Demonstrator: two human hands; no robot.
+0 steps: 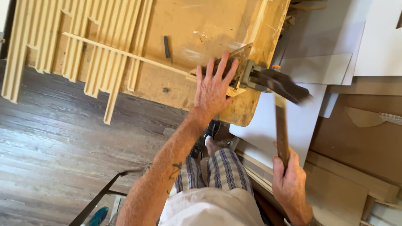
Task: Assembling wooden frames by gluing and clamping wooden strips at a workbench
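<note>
My left hand (pixel 214 86) lies flat with fingers spread on a small dark block near the right end of a worn wooden workbench (pixel 201 29). A long thin wooden strip (pixel 125 54) runs across the bench and ends under that hand. My right hand (pixel 289 180) grips the wooden handle of a hammer (pixel 281 90). The hammer's dark head is blurred and sits just right of a metal clamp (pixel 251 77) at the bench's edge.
Several pale wooden slats (pixel 75 46) lie side by side over the bench's left part and overhang its front. A short dark piece (pixel 166 46) rests on the bench. White and brown boards (pixel 335 67) are stacked at the right. Dark wood flooring (pixel 54 142) lies below.
</note>
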